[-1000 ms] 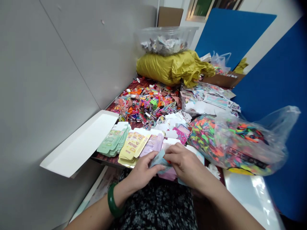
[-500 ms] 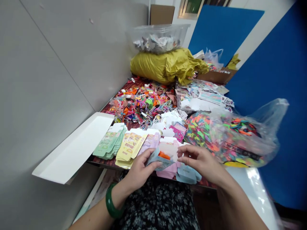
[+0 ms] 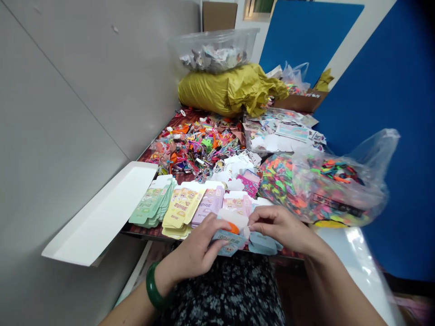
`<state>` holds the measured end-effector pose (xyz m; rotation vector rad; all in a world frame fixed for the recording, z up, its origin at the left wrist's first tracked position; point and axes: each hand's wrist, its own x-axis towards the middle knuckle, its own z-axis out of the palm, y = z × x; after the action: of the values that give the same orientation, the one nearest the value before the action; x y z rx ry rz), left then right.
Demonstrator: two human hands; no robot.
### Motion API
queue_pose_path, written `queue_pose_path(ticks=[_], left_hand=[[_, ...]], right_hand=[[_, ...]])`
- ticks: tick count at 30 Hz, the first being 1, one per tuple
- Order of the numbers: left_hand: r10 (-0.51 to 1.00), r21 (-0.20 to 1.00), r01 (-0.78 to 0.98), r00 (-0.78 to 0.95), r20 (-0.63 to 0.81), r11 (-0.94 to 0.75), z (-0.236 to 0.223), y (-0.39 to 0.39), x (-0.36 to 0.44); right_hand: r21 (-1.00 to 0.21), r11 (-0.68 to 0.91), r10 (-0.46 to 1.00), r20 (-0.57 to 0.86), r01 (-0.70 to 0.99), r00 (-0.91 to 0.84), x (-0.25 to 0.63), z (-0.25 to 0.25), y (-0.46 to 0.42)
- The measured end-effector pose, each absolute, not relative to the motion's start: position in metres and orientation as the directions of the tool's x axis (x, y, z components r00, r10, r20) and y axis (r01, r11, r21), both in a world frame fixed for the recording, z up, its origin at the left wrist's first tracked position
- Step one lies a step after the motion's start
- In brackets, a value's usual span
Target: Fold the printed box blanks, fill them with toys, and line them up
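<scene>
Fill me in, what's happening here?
The person's left hand grips a pale-blue printed card box with something orange at its open end, and the right hand pinches near that end. Flat card stacks in green, yellow and purple lie just ahead, beside a clear plastic bag.

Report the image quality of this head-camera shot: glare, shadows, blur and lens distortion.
Head view: soft, even indoor light without hard shadows; bright glare on the glossy white sheet and the clear plastic bag of neon-coloured pieces; wide-angle distortion slants the flat grey wall; the lower right edge looks blurred.
</scene>
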<state>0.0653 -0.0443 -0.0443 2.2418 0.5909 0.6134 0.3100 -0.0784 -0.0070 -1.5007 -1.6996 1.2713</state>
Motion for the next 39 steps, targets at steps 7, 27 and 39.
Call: queue_pose_path(ticks=[7, 27, 39], left_hand=[[0.516, 0.575, 0.386, 0.853, 0.075, -0.721, -0.035, -0.042, 0.07], [0.502, 0.674, 0.09, 0.741, 0.447, -0.734, -0.006, -0.027, 0.08], [0.439, 0.329, 0.355, 0.868, 0.23, -0.875, -0.03, 0.0, 0.118]], right_hand=[[-0.951, 0.088, 0.991, 0.055, 0.296, -0.119, 0.32, 0.003, -0.086], [-0.707, -0.381, 0.916, -0.376, 0.596, 0.139, 0.364, -0.022, -0.188], [-0.944, -0.307, 0.951, -0.308, -0.12, -0.005, 0.315, -0.044, -0.072]])
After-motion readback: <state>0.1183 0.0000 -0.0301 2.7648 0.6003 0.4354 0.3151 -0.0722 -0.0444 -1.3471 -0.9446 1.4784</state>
